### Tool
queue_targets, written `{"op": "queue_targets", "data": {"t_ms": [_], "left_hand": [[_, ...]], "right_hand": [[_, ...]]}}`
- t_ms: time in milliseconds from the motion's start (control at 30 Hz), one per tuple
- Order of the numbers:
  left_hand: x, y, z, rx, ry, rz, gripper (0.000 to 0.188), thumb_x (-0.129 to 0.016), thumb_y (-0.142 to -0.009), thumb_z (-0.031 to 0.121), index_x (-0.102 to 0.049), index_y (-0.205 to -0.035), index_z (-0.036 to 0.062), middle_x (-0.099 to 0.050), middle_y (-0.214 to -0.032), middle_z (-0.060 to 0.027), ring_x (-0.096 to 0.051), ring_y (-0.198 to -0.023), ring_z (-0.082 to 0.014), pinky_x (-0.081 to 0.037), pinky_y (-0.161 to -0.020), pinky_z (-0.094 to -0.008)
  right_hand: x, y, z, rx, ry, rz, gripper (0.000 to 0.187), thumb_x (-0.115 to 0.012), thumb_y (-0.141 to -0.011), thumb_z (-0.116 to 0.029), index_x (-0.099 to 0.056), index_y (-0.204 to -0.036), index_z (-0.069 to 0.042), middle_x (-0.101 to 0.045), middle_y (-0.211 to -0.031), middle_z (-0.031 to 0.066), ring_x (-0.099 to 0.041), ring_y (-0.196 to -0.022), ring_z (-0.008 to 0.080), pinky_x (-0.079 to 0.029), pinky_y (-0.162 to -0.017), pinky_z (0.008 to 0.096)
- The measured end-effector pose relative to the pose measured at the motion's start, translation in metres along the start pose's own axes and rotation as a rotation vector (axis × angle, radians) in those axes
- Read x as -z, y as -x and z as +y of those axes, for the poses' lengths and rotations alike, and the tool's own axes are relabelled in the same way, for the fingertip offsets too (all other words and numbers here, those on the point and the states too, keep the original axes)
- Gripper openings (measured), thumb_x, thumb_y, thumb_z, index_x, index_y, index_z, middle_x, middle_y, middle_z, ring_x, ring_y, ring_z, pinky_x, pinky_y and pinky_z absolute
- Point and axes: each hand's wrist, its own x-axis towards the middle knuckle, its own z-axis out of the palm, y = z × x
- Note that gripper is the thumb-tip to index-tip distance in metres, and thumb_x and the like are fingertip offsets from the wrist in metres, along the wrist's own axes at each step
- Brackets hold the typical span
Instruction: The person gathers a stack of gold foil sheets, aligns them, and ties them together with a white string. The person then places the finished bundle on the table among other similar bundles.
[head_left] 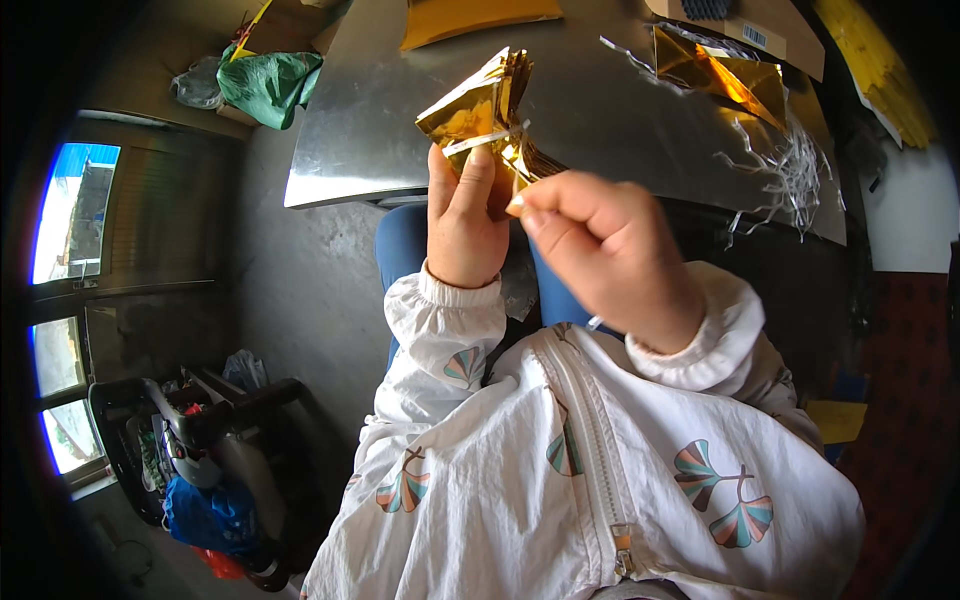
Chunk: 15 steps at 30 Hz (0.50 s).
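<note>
My left hand (462, 222) holds a bundle of folded gold foil paper (478, 108) upright, gripped at its pinched lower end, with the folds fanning out above. My right hand (600, 250) is closed next to it, its fingertips pinching a thin white string (505, 138) that runs around the pinched part of the bundle. Both hands are raised in front of my chest, above my lap and just before the near edge of a shiny metal table (400, 130).
On the table lie a folded gold foil piece (725, 72), white shredded strips (790, 170), a yellow sheet (470, 18) and a cardboard box (765, 30). A green plastic bag (268, 85) sits at the far left. A scooter (200, 450) stands lower left by windows.
</note>
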Motion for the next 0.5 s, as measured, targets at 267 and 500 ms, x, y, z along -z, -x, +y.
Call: {"op": "queue_targets", "data": {"t_ms": [267, 500], "left_hand": [[0.015, 0.002, 0.001, 0.124, 0.28, -0.144, 0.032, -0.042, -0.095, 0.019, -0.045, -0.121, -0.0002, -0.057, -0.111, -0.0154, -0.059, -0.099, -0.025, -0.049, -0.087, -0.0424], [0.014, 0.0, 0.01, 0.239, 0.483, -0.29, 0.04, -0.049, -0.092, 0.029, -0.045, -0.121, 0.0021, -0.053, -0.107, -0.0133, -0.054, -0.092, -0.0234, -0.047, -0.079, -0.0397]], "right_hand": [[0.058, -0.023, -0.007, -0.252, -0.587, 0.05, 0.015, -0.054, -0.091, -0.014, -0.062, -0.095, -0.001, -0.062, -0.082, 0.0009, -0.032, -0.048, -0.0023, -0.024, -0.041, 0.0147], [0.085, -0.027, 0.005, -0.26, -0.568, 0.118, 0.014, -0.054, -0.09, -0.012, -0.061, -0.097, -0.003, -0.061, -0.087, 0.0028, -0.029, -0.046, -0.0018, -0.023, -0.041, 0.0146]]}}
